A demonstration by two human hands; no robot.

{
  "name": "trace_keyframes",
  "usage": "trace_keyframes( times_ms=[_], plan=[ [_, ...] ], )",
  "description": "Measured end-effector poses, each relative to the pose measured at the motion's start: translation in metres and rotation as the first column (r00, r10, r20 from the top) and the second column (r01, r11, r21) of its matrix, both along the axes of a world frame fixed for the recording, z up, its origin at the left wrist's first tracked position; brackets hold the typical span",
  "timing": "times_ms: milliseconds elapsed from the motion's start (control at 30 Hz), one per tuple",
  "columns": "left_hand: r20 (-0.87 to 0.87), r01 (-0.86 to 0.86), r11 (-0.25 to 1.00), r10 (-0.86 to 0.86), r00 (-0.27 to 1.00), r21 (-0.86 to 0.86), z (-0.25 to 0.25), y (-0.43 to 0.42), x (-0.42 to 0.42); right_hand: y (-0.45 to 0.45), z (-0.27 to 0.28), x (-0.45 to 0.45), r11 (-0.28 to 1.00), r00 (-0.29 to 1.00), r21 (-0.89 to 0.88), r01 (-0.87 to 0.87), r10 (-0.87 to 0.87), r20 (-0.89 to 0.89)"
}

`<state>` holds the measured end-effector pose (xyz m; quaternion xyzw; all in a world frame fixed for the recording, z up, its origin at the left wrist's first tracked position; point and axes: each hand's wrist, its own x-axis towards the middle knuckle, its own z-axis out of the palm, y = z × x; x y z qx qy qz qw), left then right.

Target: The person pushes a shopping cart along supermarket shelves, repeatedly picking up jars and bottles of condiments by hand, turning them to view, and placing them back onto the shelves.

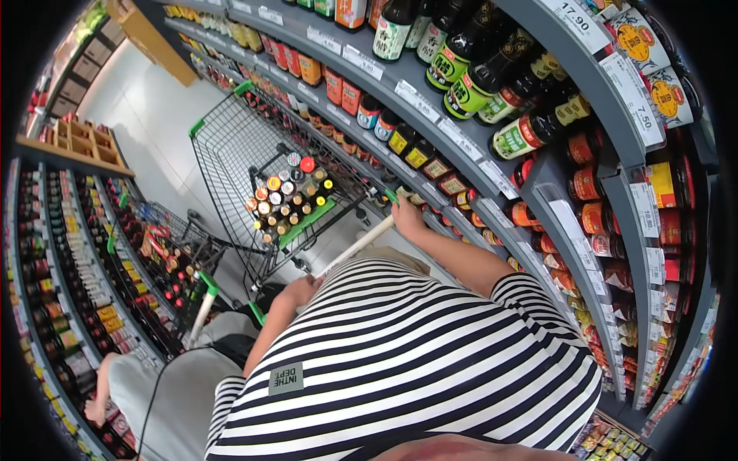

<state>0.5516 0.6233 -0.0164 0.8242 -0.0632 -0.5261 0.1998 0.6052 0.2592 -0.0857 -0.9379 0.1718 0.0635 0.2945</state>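
Centre of frame: our right hand [409,221], fingers curled round cart handle [360,246], probably for steering; left hand [301,290], finger closure we cannot tell.

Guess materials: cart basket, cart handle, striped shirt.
Cart basket: likely metal wire, dark finish; thin, see-through grid. Cart handle: probably plastic or coated metal, pale and smooth-looking; core unclear. Striped shirt: knit-like fabric, matte, soft folds; fibre can't be told.
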Motion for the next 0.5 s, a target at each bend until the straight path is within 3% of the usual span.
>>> trace_keyframes(
  times_ms=[267, 400, 500],
  plan=[
    [-0.102, -0.041, 0.999, 0.044, 0.994, 0.034, 0.006, 0.008, 0.046, 0.014, -0.010, 0.049, 0.996, 0.997, 0.040, -0.083, 0.083, 0.004],
    [-0.095, -0.039, 0.989, 0.053, 0.994, 0.143, 0.017, 0.003, 0.067, 0.029, 0.003, 0.076, 0.994, 0.998, 0.091, -0.061, 0.061, 0.000],
    [0.088, 0.064, 0.942, -0.098, 0.991, 0.328, 0.025, -0.008, 0.074, 0.036, -0.005, 0.098, 0.986, 0.996, 0.139, -0.091, 0.092, -0.004]
  ],
)
